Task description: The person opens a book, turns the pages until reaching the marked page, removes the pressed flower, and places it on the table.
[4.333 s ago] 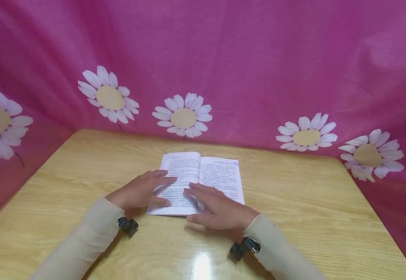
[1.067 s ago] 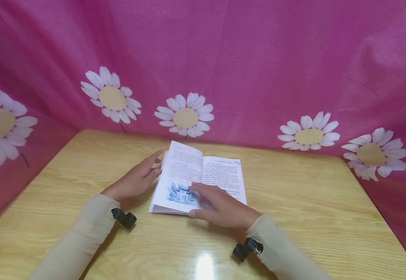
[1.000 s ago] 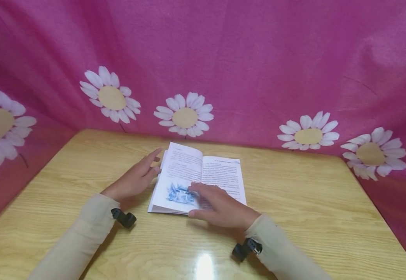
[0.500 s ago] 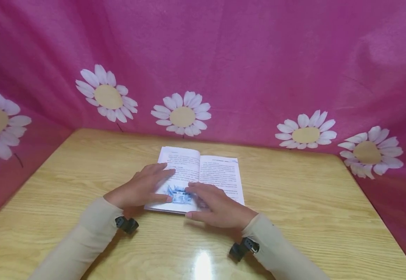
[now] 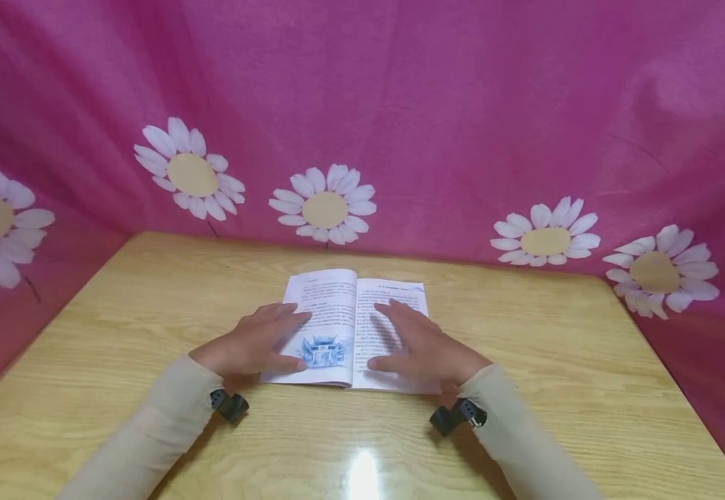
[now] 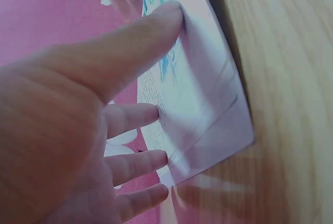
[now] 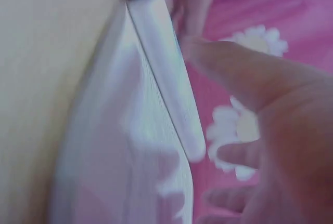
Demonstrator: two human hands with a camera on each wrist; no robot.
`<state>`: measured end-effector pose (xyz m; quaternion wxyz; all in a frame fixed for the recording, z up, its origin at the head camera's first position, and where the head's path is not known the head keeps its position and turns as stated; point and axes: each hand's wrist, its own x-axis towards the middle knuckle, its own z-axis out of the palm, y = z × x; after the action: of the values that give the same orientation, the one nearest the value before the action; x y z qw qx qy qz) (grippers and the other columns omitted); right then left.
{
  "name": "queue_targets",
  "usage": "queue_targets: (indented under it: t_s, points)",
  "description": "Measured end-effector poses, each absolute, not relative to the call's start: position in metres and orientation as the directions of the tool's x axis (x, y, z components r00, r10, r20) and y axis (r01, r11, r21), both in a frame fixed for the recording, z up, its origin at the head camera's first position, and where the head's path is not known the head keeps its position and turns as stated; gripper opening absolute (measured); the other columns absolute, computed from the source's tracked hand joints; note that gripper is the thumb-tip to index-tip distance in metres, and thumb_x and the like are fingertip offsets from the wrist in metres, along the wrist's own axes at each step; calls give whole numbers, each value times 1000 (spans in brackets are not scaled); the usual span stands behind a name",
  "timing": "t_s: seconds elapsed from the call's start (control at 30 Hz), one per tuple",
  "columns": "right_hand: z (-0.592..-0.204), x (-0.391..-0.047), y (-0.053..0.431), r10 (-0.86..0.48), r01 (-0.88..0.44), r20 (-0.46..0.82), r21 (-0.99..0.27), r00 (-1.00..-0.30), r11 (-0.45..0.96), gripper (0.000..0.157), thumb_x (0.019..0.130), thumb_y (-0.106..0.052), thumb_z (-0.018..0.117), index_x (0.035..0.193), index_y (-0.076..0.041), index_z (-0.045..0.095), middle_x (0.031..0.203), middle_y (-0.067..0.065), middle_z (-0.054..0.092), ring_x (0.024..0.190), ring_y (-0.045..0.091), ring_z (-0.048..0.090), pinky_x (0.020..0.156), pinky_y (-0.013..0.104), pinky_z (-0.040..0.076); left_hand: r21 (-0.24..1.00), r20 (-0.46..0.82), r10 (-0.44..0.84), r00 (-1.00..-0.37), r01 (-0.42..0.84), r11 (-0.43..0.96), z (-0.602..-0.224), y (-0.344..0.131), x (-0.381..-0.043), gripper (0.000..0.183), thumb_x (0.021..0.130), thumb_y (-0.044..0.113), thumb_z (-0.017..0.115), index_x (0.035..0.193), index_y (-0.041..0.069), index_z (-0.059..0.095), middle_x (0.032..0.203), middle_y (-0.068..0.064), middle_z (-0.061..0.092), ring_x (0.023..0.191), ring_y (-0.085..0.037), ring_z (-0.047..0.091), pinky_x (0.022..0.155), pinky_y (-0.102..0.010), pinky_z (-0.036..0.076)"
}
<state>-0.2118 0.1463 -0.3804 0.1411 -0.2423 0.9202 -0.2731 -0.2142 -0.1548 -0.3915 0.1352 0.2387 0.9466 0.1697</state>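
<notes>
A paperback book (image 5: 331, 288) lies spread on the table, with printed text on both pages. A blue drawing of a building (image 5: 323, 353) fills the lower part of its left page. My left hand (image 5: 253, 340) lies on the outer part of that page, fingers spread and thumb beside the drawing; the left wrist view shows its thumb (image 6: 151, 31) over the page (image 6: 203, 89). Above the right page, my right hand (image 5: 428, 344) has its fingers extended and casts a shadow. The right wrist view is blurred, and there the right hand (image 7: 296, 125) appears apart from the paper.
The book is on a light wooden table (image 5: 150, 305), with a bright reflection near the front. A pink cloth (image 5: 425, 125) printed with white daisies hangs behind and at both sides. A small black camera (image 5: 230, 406) is strapped to each wrist.
A left page of plain text has given way to the one with the drawing. My left hand moved from the book's left edge onto it; my right hand shifted from the fold to the right.
</notes>
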Motion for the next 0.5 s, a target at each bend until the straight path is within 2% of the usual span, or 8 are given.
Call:
queue_targets:
  t_s: [0.2, 0.37, 0.5]
  points:
    - [-381, -222, 171, -404, -260, -224, -480, -887, 838, 110, 69, -56, 79, 155, -21, 21, 161, 11, 11, 147, 32, 6, 112, 63, 7, 376, -205, 476, -855, 381, 845, -393, -154, -212, 86, 81, 53, 70, 151, 20, 33, 158, -13, 22, 144, -37, 14, 112, -62, 15]
    - [-383, -225, 178, -369, -205, -282, -476, -885, 855, 115, 64, -54, 83, 155, -25, 19, 162, 7, 7, 148, 30, 1, 111, 65, 2, 386, -186, 496, -848, 401, 831, -392, -156, -212, 86, 82, 53, 69, 151, 18, 32, 158, -15, 21, 144, -39, 14, 111, -62, 14]
    - [-386, -226, 179, -378, -211, -298, -468, -877, 858, 116, 64, -54, 83, 156, -24, 18, 162, 7, 6, 148, 30, 0, 112, 64, 0, 395, -188, 497, -847, 398, 828, -393, -157, -212, 86, 82, 52, 70, 152, 18, 32, 158, -14, 21, 144, -38, 14, 111, -62, 14]
